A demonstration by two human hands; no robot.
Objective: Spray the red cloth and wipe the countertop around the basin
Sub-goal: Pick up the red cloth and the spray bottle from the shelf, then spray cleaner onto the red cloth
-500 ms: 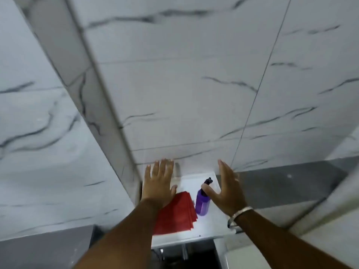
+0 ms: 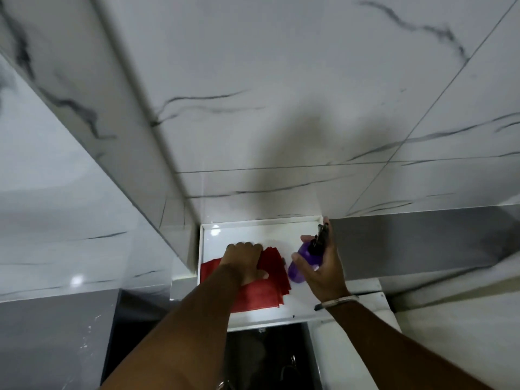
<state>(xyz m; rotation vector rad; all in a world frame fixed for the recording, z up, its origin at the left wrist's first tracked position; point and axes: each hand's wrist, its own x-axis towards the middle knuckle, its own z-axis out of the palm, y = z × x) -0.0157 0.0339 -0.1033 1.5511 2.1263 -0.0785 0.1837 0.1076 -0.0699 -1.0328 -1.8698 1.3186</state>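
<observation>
Red cloth (image 2: 274, 264): folded, flat on white shelf (image 2: 247, 229), at 9 o'clock of purple spray bottle (image 2: 298, 268). Likely soft, light and limp; best bunched from above or lifted by an edge.
Left hand (image 2: 244, 260): fingers curled down, clutching cloth.
Right hand (image 2: 323, 266): wrapped round bottle. Bottle likely light, smooth plastic; grip mid-body.

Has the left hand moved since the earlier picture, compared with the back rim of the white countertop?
Yes. The left hand has come back from the back rim of the white countertop toward the person, and now grips the red cloth.
</observation>
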